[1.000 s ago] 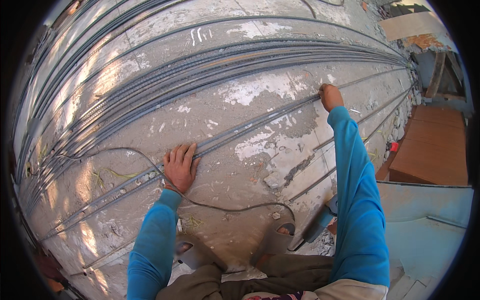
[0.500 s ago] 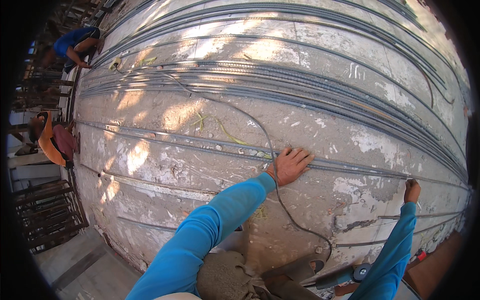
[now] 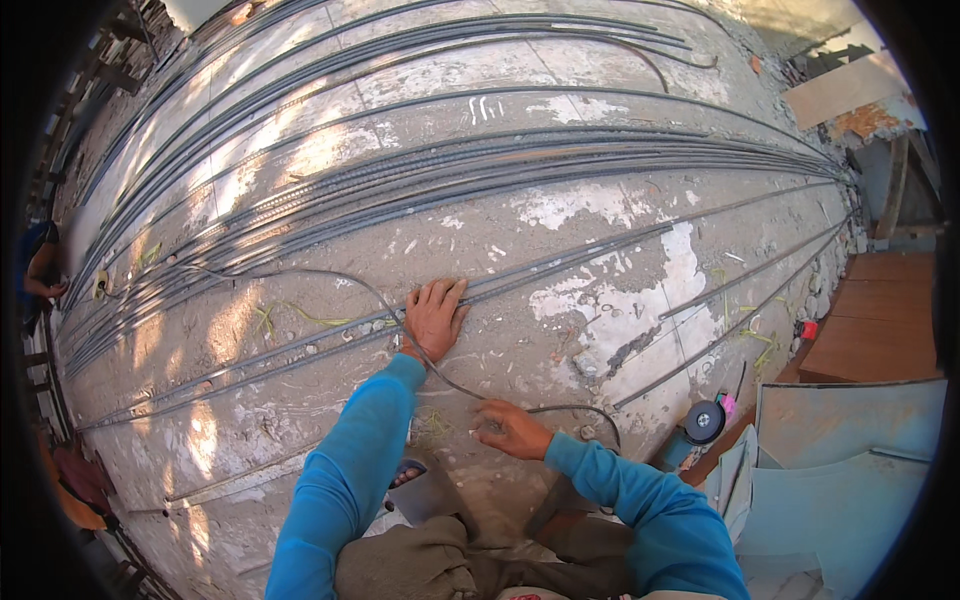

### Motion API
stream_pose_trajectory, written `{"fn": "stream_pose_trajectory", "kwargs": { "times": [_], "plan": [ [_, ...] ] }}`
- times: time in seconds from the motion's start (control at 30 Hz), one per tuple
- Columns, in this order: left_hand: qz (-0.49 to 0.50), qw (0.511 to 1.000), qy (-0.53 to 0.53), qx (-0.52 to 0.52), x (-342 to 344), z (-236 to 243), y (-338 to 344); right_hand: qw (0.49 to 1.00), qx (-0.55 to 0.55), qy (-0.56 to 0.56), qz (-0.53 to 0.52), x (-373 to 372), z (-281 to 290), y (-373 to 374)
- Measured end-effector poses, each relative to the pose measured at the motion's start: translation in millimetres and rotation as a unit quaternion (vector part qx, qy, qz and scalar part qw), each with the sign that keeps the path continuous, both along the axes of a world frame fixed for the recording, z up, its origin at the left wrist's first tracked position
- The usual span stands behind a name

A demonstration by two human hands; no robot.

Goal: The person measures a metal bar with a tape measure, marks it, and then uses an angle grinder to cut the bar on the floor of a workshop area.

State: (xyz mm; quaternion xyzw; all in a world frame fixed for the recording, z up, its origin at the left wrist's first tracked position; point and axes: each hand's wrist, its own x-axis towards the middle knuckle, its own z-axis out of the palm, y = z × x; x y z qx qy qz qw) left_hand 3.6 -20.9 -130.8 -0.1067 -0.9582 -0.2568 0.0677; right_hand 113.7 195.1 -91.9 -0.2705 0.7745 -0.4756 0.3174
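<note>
My left hand (image 3: 436, 318) lies with its fingers stretched out on a pair of thin ribbed steel bars (image 3: 545, 268) on the concrete floor. A dark power cable (image 3: 362, 282) runs along that hand and across by its wrist. Nearer to me, my right hand (image 3: 514, 430) hovers above the floor beside the cable, its fingers curled together. A small pale bit seems to show at its fingertips, too small to name. An angle grinder (image 3: 704, 422) with a round disc rests on the floor to the right of my right arm.
A thick bundle of steel bars (image 3: 420, 178) crosses the floor farther off. Shorter bars (image 3: 730, 312) lie at the right. Brown boards (image 3: 868, 330) and pale blue sheets (image 3: 850, 500) are stacked at the right edge. Another person (image 3: 42, 268) crouches at the far left.
My view has swung to the right. My right hand has come back from the far right end of the bars toward my body. My left hand stays on the bars.
</note>
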Motion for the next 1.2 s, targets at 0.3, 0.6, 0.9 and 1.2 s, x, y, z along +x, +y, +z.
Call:
{"fn": "stream_pose_trajectory", "kwargs": {
  "times": [0.3, 0.6, 0.9, 1.2],
  "plan": [
    [-0.053, 0.991, -0.122, -0.034, 7.6, 23.4, -25.9, 0.999, 0.008, -0.007, -0.039, -1.0, 16.6, -27.8],
    [0.249, 0.966, -0.071, -0.022, -4.5, 47.3, -146.5, 0.955, 0.040, 0.184, -0.228, -35.2, 28.2, -39.8],
    [0.388, 0.919, -0.010, 0.070, 32.4, -3.9, -187.6, 0.973, 0.046, 0.122, -0.188, -30.7, 0.8, -25.9],
    [0.382, 0.915, 0.004, 0.130, 44.7, -5.8, -191.7, 0.980, 0.032, 0.190, 0.052, 26.0, -22.0, -26.8]
  ]
}}
